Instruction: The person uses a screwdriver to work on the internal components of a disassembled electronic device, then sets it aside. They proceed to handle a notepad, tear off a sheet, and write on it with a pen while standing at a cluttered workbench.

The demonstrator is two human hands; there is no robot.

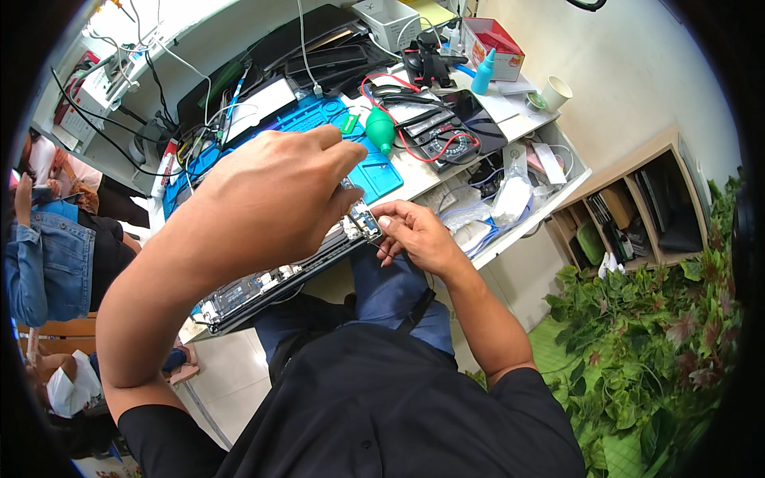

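Note:
An opened-up laptop base with bare circuit boards lies along the near edge of the desk, over my lap. My left hand is bent over it, fingers curled and pinched together. What sits in that pinch is hidden behind the hand. At the laptop's right corner, beside an exposed circuit board, my right hand is closed with thumb and fingertips drawn together. A thin dark cable runs at those fingertips. A blue repair mat lies beyond, with a green air blower on it.
A multimeter with red leads lies right of the mat. Behind are a blue bottle, a red-and-white box and a paper cup. An open drawer holds cables and bags. People sit at left; leafy plants stand right.

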